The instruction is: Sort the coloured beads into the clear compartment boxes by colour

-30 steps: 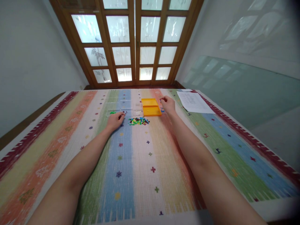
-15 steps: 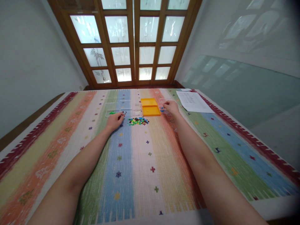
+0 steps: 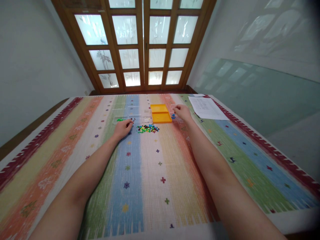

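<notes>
A small heap of mixed coloured beads (image 3: 148, 128) lies on the striped tablecloth (image 3: 150, 173). My left hand (image 3: 123, 128) rests just left of the heap, fingers curled in a pinch on something too small to name. My right hand (image 3: 183, 112) is beside the right edge of an orange tray (image 3: 160, 113), fingers pinched over a clear container (image 3: 173, 116) with blue beads; what the fingers hold is too small to tell. Clear containers (image 3: 132, 115) sit left of the tray, one with green beads (image 3: 119, 120).
A printed paper sheet (image 3: 207, 108) lies at the far right of the table. Wooden doors with frosted glass panes (image 3: 142, 46) stand behind the table. A glass panel (image 3: 262, 96) leans along the right wall.
My right hand dipped a little toward the clear container right of the orange tray, then lifted slightly. My left hand has stayed where it was.
</notes>
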{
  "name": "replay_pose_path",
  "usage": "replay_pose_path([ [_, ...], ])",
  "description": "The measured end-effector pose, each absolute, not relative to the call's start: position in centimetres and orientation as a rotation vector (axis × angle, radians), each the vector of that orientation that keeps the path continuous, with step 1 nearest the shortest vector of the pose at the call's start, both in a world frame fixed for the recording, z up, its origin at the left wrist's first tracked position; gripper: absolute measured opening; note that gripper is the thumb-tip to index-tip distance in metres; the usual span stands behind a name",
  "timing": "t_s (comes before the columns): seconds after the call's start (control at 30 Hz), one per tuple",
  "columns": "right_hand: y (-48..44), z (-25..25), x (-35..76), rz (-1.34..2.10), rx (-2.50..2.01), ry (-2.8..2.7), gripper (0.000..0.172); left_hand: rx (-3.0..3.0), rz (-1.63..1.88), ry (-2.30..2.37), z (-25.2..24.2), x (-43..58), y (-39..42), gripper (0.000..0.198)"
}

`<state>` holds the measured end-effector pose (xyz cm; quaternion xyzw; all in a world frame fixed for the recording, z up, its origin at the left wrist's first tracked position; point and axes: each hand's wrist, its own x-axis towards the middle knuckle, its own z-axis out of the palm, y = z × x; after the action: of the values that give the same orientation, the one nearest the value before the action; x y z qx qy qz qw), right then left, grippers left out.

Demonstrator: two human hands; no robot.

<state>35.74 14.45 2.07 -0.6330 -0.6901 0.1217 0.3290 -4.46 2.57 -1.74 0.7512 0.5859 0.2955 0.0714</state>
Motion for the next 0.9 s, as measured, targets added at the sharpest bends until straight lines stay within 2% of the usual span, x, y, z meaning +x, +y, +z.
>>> replay_pose_path([
  [0.17, 12.6, 3.4, 33.1, 0.47, -1.507, -2.052, 0.02, 2.263, 0.889, 1.751, -1.7, -4.4, 2.5, 0.029],
  [0.33, 10.1, 3.8, 30.0, 0.769, -1.243, -2.591, 0.022, 2.258, 0.877, 1.758, -1.6, -4.4, 2.5, 0.03],
  [0.57, 8.6, 3.0, 28.1, 0.645, -1.209, -2.734, 0.024, 2.267, 0.887, 1.735, -1.8, -4.5, 2.6, 0.029],
  [0.9, 8.6, 3.6, 28.2, 0.627, -1.217, -2.637, 0.014, 2.285, 0.872, 1.727, -1.8, -4.5, 2.6, 0.028],
])
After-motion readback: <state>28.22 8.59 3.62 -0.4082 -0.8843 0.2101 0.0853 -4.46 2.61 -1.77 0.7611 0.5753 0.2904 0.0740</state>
